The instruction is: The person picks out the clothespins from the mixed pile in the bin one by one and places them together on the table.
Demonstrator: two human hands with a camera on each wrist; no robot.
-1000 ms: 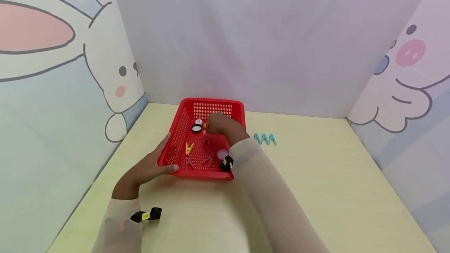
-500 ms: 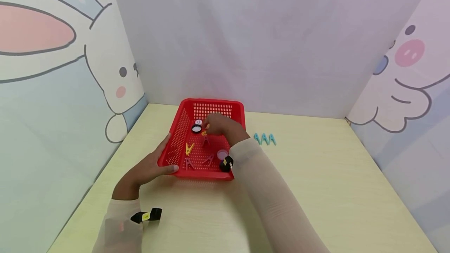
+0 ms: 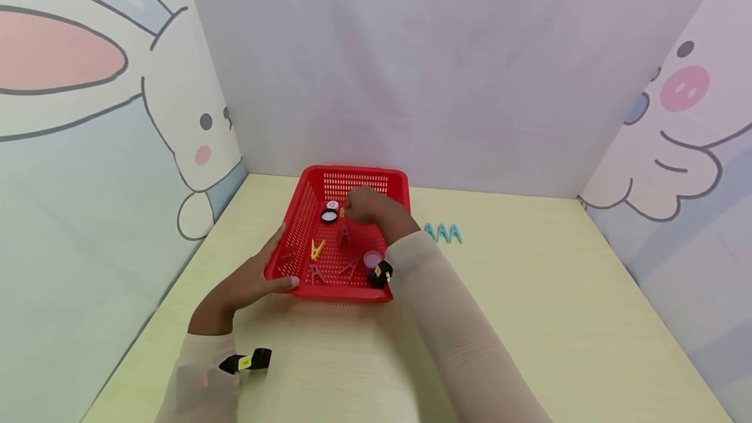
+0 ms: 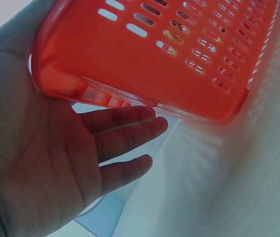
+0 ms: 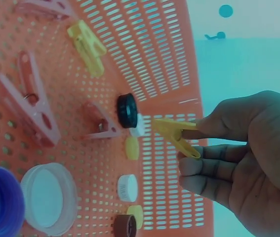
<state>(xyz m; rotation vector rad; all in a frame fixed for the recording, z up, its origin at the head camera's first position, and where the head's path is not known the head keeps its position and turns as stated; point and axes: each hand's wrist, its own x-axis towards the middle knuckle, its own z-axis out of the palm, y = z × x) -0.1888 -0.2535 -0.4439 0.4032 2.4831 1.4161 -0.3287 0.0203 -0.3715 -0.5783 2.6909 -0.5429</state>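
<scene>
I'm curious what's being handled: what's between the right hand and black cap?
Right wrist view: a yellow clip the right hand pinches, then a white cap by the black cap.

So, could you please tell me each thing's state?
Red perforated plastic basket: open, left hand against its corner.
Yellow plastic clothespin: pinched in right hand, tips together.
Second yellow clothespin: lying in basket.
Three pink plastic clothespins: lying in basket.
Three turquoise plastic clothespins: lined up outside.
Round plastic caps: lying in basket.
</scene>
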